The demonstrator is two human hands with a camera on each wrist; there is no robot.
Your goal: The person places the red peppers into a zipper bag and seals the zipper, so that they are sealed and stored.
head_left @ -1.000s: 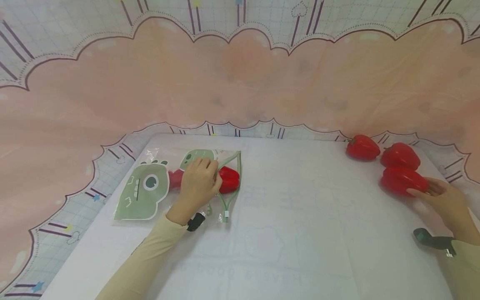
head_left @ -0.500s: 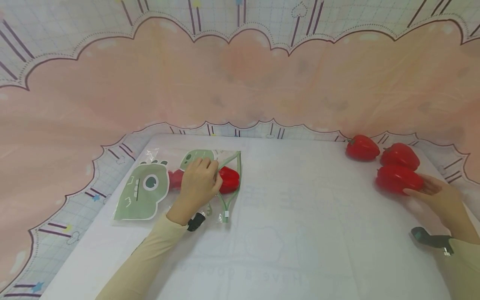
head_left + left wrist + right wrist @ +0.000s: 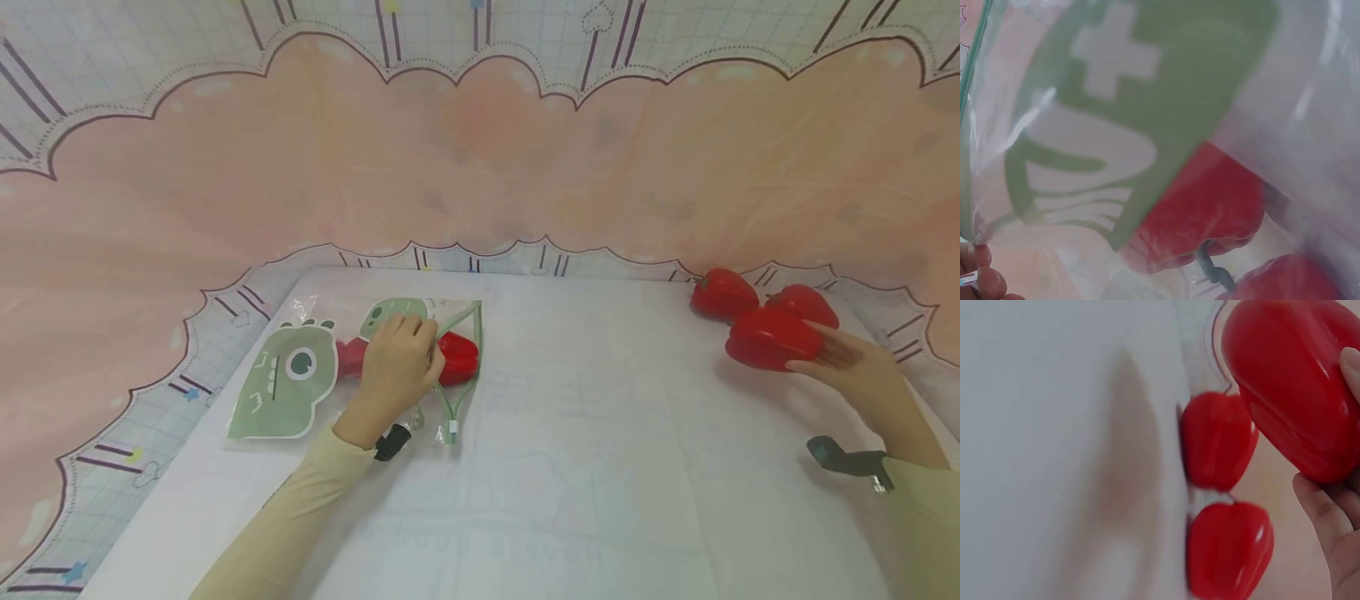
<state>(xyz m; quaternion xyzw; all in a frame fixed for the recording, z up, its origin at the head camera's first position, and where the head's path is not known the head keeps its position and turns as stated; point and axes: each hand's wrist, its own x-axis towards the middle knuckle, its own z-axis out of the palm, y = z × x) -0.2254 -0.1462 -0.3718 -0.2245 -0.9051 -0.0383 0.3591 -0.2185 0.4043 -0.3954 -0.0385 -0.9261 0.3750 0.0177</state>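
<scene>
My right hand grips a red bell pepper by its near end. In the right wrist view, thumb and fingers hold this bell pepper above the table. Two more red bell peppers lie behind it at the back right. At left, my left hand pinches the green zip edge of a clear bag printed with a green monster, its mouth spread. One bell pepper shows at the mouth. Through the plastic, the left wrist view shows red bell peppers inside.
The white table runs between the bag and the peppers at right. A patterned peach cloth hangs behind the table's back edge. A dark wrist strap sits on my right wrist.
My right hand has moved left and up with the bell pepper, which now overlaps the pepper behind it more. My left hand and the bag stay where they were.
</scene>
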